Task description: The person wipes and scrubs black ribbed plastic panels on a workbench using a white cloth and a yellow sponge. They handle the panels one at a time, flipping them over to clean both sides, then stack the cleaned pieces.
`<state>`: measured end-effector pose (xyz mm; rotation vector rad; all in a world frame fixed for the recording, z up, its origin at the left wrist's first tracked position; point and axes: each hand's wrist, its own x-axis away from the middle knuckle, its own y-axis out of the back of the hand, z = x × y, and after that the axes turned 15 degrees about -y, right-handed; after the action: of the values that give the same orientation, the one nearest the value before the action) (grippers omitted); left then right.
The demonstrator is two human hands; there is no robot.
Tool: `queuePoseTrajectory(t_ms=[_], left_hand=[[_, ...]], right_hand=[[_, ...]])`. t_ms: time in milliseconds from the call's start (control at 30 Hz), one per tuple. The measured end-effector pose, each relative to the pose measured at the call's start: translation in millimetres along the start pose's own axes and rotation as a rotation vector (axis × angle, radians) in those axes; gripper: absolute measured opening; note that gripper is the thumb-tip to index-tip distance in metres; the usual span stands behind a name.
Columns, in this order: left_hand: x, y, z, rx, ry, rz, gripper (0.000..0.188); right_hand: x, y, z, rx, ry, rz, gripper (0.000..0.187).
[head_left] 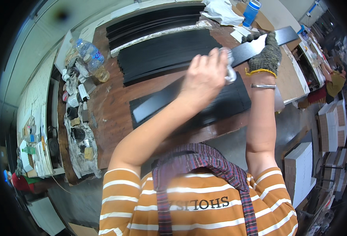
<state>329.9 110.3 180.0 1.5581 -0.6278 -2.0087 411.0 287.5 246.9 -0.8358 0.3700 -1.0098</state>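
A long, glossy black slat (243, 52) lies slantwise over the work table, its left end low and its right end past the far right side. My right hand (265, 55), in a dark grey knit glove with a yellow cuff, is closed around the slat near that right end. A white patch, perhaps cloth or paper, shows between its thumb and fingers. My bare left hand (205, 78) presses a crumpled white cloth (231, 72) against the slat's middle, fingers curled over it. Under the slat lies a near stack of black slats (234, 98); a middle stack (161, 57) sits just beyond.
A far stack of dark strips (154, 25) lies at the back of the brown table (112, 104). Plastic bottles (90, 51) and small tools crowd its left side. A blue bottle (251, 12) and a white bag (222, 12) stand back right. Other people are at both sides.
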Motion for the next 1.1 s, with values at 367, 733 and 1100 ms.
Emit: queuePoseTrajectory(t_ms=[367,733,1100], left_hand=[[221.1,46.9,93.3,-0.056,0.500,0.301,0.046],[82.0,27.5,18.0,0.245,0.119,0.397,0.070],[183.4,74.5,52.2,1.528,1.302,-0.377,0.040]], right_hand=[[4.4,101.8,76.4,-0.059,0.218,-0.168,0.030],[-16.4,135.5,48.1,-0.099,0.019,0.045,0.043],[-11.2,223.8,73.4,-0.029,0.045,-0.398,0.037]])
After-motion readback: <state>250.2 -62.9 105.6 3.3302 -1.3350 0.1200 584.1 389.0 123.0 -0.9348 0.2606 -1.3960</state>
